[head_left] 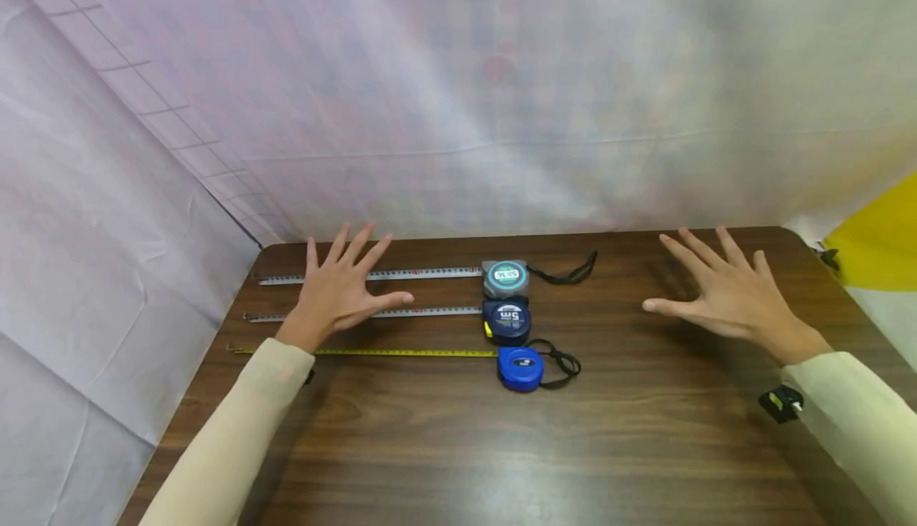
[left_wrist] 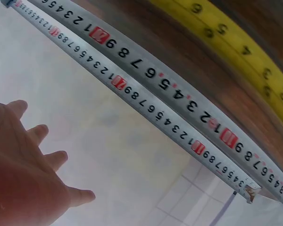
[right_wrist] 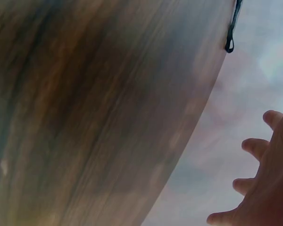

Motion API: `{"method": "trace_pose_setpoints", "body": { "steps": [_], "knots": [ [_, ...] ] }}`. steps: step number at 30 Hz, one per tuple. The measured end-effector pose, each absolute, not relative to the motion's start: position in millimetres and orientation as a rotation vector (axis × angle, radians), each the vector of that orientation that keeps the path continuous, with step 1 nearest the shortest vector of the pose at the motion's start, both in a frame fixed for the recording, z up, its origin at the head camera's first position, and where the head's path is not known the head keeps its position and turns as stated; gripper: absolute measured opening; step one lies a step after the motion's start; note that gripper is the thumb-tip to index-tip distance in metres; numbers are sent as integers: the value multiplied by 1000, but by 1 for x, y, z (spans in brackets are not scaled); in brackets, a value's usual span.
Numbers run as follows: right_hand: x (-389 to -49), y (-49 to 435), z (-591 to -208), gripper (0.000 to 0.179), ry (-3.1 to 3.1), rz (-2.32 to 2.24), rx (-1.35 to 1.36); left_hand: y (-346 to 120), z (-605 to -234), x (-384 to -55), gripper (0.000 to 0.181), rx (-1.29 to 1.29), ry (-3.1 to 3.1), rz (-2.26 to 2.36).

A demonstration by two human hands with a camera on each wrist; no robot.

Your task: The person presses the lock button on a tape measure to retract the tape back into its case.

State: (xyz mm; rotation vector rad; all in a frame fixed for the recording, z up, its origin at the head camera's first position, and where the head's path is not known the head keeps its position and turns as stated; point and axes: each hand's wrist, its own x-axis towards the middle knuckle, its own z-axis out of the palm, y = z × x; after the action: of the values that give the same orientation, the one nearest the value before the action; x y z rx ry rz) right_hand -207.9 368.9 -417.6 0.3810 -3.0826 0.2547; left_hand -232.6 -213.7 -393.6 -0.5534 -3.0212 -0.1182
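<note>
Three tape measures lie in a column on the wooden table, their blades drawn out to the left. Farthest back is a grey tape measure with a teal ring (head_left: 505, 278); in front of it sits a dark navy tape measure (head_left: 507, 321), then a bright blue tape measure (head_left: 520, 369) with a yellow blade (head_left: 415, 352). My left hand (head_left: 337, 287) hovers over the blades, fingers spread, holding nothing. In the left wrist view two white blades (left_wrist: 146, 101) and the yellow blade (left_wrist: 226, 33) pass beside it. To the right, my right hand (head_left: 731, 295) is spread above the bare tabletop, also holding nothing.
Black wrist cords (head_left: 573, 273) trail from the grey and bright blue tape measures. A pale patterned cloth (head_left: 501, 112) hangs along the table's back edge, and white cloth (head_left: 64, 231) hangs at the left. Something yellow (head_left: 877, 239) shows beyond the right edge.
</note>
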Motion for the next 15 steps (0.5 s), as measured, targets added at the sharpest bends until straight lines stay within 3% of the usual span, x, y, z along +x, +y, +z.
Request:
{"method": "trace_pose_setpoints", "body": {
  "steps": [15],
  "knots": [
    [-206, 348, -414, 119, -3040, 225, 452, -191, -394, -229, 110, -621, -3002, -139]
  ]
}}
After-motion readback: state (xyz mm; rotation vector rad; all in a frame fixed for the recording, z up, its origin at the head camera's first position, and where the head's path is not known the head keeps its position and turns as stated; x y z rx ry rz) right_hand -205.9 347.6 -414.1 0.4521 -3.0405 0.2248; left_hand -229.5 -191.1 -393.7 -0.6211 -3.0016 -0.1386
